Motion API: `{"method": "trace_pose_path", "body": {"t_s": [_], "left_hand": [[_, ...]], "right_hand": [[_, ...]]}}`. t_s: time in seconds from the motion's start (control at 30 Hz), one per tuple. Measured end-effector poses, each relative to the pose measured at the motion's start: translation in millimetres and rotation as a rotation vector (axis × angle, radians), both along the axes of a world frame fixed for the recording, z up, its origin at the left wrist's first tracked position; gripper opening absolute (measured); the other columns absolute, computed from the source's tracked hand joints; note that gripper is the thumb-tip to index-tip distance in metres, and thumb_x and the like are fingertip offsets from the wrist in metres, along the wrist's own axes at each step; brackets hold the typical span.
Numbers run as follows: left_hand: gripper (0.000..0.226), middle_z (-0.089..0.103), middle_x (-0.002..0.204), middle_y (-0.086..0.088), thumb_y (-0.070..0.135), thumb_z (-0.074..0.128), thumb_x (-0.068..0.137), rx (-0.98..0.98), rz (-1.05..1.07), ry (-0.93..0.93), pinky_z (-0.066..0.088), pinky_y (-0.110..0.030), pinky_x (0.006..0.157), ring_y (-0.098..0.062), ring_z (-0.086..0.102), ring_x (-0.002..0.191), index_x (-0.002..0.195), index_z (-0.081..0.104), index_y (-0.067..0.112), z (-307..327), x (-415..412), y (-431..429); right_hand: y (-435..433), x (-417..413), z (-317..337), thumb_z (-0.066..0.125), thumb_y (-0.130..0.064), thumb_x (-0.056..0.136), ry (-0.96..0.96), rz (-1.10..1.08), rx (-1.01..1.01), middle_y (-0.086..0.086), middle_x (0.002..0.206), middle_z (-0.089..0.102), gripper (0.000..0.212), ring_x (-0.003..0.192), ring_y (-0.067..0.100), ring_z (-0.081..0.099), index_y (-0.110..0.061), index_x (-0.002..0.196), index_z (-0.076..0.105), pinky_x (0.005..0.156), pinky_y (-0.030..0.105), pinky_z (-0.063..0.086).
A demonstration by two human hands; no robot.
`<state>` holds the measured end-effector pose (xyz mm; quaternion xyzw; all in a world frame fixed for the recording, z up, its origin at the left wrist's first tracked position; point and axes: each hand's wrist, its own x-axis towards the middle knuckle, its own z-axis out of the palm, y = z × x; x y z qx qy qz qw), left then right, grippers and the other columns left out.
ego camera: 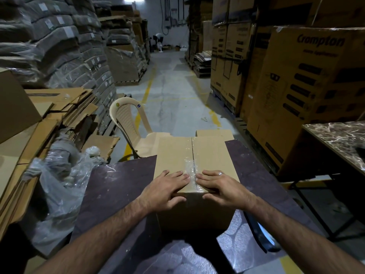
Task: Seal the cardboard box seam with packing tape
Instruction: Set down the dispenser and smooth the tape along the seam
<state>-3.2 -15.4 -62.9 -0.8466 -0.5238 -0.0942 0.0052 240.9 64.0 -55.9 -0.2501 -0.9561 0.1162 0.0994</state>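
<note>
Both hands are at the near end of the box point(214, 155) top, and the box sits on the dark worktop point(118, 186). The left hand point(166, 186) and right hand point(220, 185) lie flat with fingers straight, one on each side of the seam point(192, 148), thumbs down over the near edge. Grip is apart on both: pressing, clamped on nothing.

Clear tape point(190, 168) runs along the seam and is wrinkled and bunched just beyond the fingertips. No roll in view.

Handling guess:
- The box is probably light, stiff corrugated board, and the flaps likely give mid-span.
- The tape is thin and creases easily.
- Steady the box at the near top edge or the sides, and press on the flaps beside the seam.

Beyond the box is a plastic chair point(128, 123). The big carton point(308, 86) far right reads "Crompton"; the line under it is too blurred to read.
</note>
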Motion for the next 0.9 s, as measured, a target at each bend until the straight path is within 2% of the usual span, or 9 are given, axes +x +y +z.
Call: {"method": "trace_pose_path", "body": {"t_s": [0.07,0.13,0.23,0.33,0.47,0.6,0.73,0.83,0.9], "left_hand": [[0.068,0.042,0.150,-0.003,0.054,0.040,0.089,0.007,-0.002,0.022,0.027,-0.047,0.113,-0.020,0.033,0.141,0.145,0.039,0.017,0,-1,2],[0.062,0.051,0.143,-0.005,0.050,0.045,0.089,0.062,-0.035,-0.005,0.035,-0.048,0.108,-0.021,0.042,0.136,0.140,0.047,0.015,-3,-1,0],[0.056,0.057,0.137,-0.004,0.047,0.050,0.088,0.088,-0.068,-0.044,0.039,-0.046,0.104,-0.021,0.048,0.131,0.134,0.053,0.015,-3,-3,0],[0.061,0.050,0.143,-0.006,0.047,0.046,0.089,0.055,-0.060,0.005,0.034,-0.046,0.107,-0.021,0.042,0.136,0.140,0.045,0.014,-1,-2,3],[0.050,0.058,0.135,-0.006,0.040,0.054,0.089,0.072,-0.091,-0.087,0.041,-0.038,0.106,-0.019,0.047,0.128,0.131,0.054,0.012,-1,-4,-1],[0.052,0.051,0.142,-0.006,0.040,0.051,0.090,0.059,-0.105,0.007,0.037,-0.040,0.107,-0.022,0.043,0.131,0.135,0.046,0.015,1,-3,3],[0.042,0.054,0.137,-0.004,0.041,0.052,0.092,0.056,-0.113,0.012,0.041,-0.038,0.106,-0.019,0.045,0.125,0.126,0.054,0.016,2,-3,2],[0.050,0.049,0.144,-0.004,0.043,0.046,0.094,0.059,-0.125,0.078,0.037,-0.042,0.107,-0.021,0.043,0.131,0.137,0.045,0.018,0,-4,5],[0.046,0.049,0.143,-0.005,0.040,0.048,0.094,0.047,-0.117,0.055,0.039,-0.043,0.107,-0.021,0.043,0.130,0.133,0.049,0.016,0,-3,5]], "right_hand": [[2,-2,1,0.060,-0.043,0.089,0.004,0.003,0.006,-0.006,0.152,0.036,0.061,0.142,0.012,0.026,-0.023,0.143,0.041,0.115,0.021,0.018],[0,-3,-2,0.064,-0.041,0.087,0.037,-0.002,-0.025,-0.005,0.149,0.041,0.059,0.140,0.012,0.030,-0.022,0.140,0.046,0.116,0.028,0.026],[-2,0,-5,0.070,-0.032,0.084,0.154,-0.008,-0.037,-0.006,0.138,0.053,0.050,0.133,0.008,0.042,-0.021,0.130,0.058,0.110,0.030,0.037],[-1,-2,-6,0.070,-0.032,0.084,0.136,0.002,0.004,-0.002,0.139,0.053,0.051,0.133,0.010,0.042,-0.018,0.131,0.057,0.113,0.025,0.031],[-2,0,-10,0.077,-0.025,0.077,0.240,-0.027,-0.030,-0.001,0.124,0.065,0.043,0.119,0.010,0.057,-0.017,0.118,0.067,0.105,0.029,0.044],[-1,-1,-8,0.075,-0.027,0.079,0.184,-0.006,0.022,0.000,0.131,0.061,0.048,0.125,0.011,0.052,-0.016,0.124,0.063,0.110,0.023,0.034],[-2,0,-7,0.079,-0.024,0.074,0.251,-0.019,-0.015,0.001,0.120,0.068,0.043,0.113,0.012,0.061,-0.016,0.115,0.069,0.101,0.029,0.048],[-1,0,-7,0.075,-0.026,0.078,0.208,0.001,0.017,-0.001,0.130,0.061,0.047,0.123,0.008,0.051,-0.018,0.123,0.064,0.108,0.023,0.037],[-3,0,-8,0.076,-0.023,0.077,0.249,-0.011,-0.001,0.000,0.124,0.065,0.041,0.117,0.008,0.056,-0.016,0.117,0.068,0.105,0.025,0.043]]}}
